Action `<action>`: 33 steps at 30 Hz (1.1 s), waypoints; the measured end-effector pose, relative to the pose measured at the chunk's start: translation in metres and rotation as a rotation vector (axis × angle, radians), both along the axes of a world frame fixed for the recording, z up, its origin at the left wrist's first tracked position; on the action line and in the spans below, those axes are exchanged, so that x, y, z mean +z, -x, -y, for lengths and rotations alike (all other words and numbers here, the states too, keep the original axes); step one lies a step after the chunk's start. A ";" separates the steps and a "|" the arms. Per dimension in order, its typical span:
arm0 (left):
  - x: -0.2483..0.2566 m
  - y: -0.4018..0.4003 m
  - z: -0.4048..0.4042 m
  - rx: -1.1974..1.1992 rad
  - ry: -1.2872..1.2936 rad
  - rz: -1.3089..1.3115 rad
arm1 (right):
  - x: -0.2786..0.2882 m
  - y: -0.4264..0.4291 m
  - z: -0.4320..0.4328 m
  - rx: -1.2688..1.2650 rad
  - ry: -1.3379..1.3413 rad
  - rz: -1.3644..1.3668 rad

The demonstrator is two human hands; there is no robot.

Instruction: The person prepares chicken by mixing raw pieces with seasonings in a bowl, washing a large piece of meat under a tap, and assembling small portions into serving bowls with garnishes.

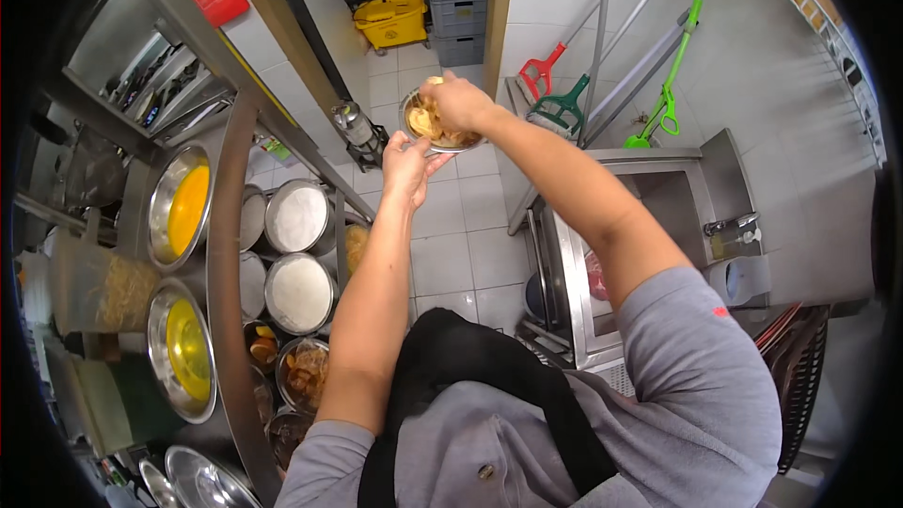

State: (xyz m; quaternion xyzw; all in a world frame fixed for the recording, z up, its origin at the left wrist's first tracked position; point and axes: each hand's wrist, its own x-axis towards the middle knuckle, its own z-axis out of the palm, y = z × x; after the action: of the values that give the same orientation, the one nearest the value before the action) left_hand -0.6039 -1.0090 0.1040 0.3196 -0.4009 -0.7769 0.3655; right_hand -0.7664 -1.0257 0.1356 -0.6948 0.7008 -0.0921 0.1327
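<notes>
A round metal bowl of pale yellow and brown food pieces is held out in front of me, above the tiled floor. My left hand grips its near left rim from below, thumb on top. My right hand reaches over the bowl with its fingers curled down at the food. A pale yellow piece shows beside the right fingers. Whether they hold it is unclear, as the fingertips are hidden.
At left, a steel shelf holds bowls of orange liquid and yellow liquid. Below it stand tubs of white powder. A steel sink is at right, brooms lean beyond it, and a fire extinguisher stands by the doorway.
</notes>
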 end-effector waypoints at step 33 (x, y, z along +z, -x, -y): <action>-0.088 0.061 0.404 0.758 -0.084 0.035 | -0.092 0.028 0.509 0.729 0.008 0.182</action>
State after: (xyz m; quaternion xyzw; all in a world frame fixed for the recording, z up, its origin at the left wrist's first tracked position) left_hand -0.6648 -1.4132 0.0160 0.4730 -0.2282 -0.5968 0.6067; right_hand -0.7943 -1.5345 0.0441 -0.8881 0.3924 -0.1030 0.2160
